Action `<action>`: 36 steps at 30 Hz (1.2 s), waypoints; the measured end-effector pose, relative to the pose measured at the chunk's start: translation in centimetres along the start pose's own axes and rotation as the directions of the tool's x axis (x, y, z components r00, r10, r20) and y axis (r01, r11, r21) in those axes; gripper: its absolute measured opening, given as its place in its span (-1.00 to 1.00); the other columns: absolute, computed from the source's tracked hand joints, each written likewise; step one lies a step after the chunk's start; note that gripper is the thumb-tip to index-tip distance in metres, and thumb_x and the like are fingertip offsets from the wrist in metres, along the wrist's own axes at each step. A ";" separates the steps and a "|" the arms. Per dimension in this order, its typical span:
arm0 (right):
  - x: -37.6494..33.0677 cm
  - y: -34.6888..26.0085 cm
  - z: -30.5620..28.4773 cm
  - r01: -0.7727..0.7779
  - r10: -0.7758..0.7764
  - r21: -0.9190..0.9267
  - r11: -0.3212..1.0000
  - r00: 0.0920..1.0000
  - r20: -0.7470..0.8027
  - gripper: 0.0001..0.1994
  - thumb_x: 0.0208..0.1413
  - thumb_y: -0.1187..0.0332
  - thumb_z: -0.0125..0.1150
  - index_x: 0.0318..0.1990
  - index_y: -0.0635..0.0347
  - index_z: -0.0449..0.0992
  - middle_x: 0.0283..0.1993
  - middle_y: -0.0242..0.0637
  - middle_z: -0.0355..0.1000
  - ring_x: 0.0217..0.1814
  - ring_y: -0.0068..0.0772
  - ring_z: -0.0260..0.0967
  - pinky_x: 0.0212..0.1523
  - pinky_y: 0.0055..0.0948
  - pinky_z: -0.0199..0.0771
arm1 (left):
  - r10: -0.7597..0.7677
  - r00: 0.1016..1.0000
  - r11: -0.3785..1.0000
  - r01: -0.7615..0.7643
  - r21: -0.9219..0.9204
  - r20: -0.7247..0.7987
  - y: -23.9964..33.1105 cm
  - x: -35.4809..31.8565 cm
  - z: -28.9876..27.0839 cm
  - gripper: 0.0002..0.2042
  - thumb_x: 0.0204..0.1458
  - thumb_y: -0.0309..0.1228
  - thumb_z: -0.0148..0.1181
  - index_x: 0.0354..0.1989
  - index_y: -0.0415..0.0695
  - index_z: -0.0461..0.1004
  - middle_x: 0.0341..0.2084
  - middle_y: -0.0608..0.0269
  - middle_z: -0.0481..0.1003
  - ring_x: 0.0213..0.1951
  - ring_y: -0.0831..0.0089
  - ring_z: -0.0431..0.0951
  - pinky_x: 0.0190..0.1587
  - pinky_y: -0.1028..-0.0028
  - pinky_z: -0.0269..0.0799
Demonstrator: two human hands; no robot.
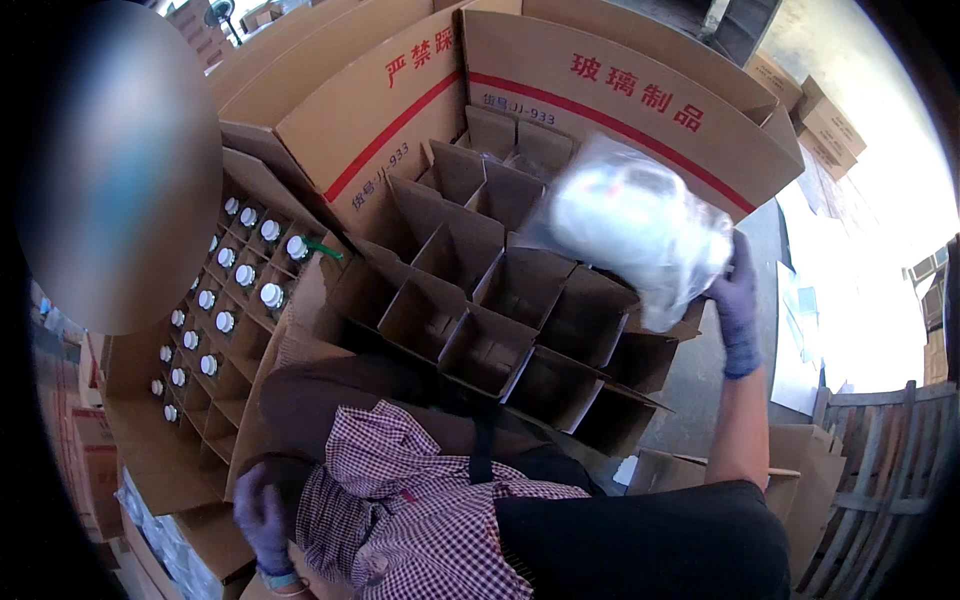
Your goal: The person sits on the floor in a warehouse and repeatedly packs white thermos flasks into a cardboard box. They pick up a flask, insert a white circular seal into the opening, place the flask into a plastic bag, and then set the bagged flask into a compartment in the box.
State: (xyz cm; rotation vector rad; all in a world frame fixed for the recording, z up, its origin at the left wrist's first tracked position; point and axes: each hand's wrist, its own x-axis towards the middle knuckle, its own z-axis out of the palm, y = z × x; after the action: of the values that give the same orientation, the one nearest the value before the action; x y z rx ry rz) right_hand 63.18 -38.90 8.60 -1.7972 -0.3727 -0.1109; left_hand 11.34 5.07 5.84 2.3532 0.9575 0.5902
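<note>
My right hand (735, 310), in a purple glove, grips the end of a clear plastic bag (635, 225) with a pale, rounded object inside. It is blurred, and I cannot make out the object's exact kind. The bag hangs over the right side of an open cardboard carton (390, 120), whose dividers (505, 285) form a grid of cells. Clear plastic shows in a few far cells; the near ones look bare. My left hand (262, 520), gloved too, is low at the left beside my knee, fingers loosely extended with nothing visible in them.
At the left, a second divided carton (150, 450) holds several white-capped bottles (271, 295), one with a green strip by it. Plastic-wrapped goods (165, 535) lie below it. A wooden slatted chair (870, 470) stands at the right, and stacked cartons (825, 125) at the far right.
</note>
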 end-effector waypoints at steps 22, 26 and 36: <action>16.6 23.2 8.6 0.257 0.149 -0.750 0.609 0.892 0.427 -0.57 0.20 0.17 0.34 0.04 0.38 0.53 -0.07 0.02 0.56 -0.11 -0.17 0.48 -0.03 -0.21 0.51 | -0.651 0.152 0.191 0.981 0.033 -0.744 -7.4 -39.8 -22.8 -0.40 0.05 0.15 0.25 -0.02 -0.18 0.60 -0.17 -0.03 0.64 -0.11 0.15 0.65 -0.01 0.25 0.52; 16.1 18.1 17.9 0.339 -0.046 -0.423 0.840 0.822 0.567 -0.60 0.24 0.18 0.31 -0.09 0.47 0.58 -0.20 0.06 0.57 -0.23 -0.17 0.44 -0.14 -0.19 0.52 | -0.760 0.052 -0.022 0.994 0.106 -0.647 -14.8 -46.1 -18.5 0.08 -0.34 0.32 0.43 0.37 -0.10 0.27 0.27 -0.30 0.29 0.20 -0.12 0.43 0.30 0.17 0.31; 4.3 -8.5 39.4 0.607 -0.395 0.084 0.790 0.399 0.827 -0.63 0.35 0.41 0.06 0.24 0.35 0.40 0.18 -0.07 0.47 0.24 -0.20 0.39 0.30 -0.26 0.31 | -0.379 0.184 0.241 0.966 0.095 -0.907 -8.9 -38.2 -20.2 -0.08 -0.45 -0.14 0.63 0.20 -0.08 0.28 0.04 -0.03 0.49 0.05 0.00 0.54 0.09 0.12 0.47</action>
State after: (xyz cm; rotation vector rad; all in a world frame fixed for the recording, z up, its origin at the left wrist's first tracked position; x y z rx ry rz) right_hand 59.83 1.49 7.42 -1.8036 -1.6792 0.2974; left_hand -29.59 -11.31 8.43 1.4963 3.0373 0.8420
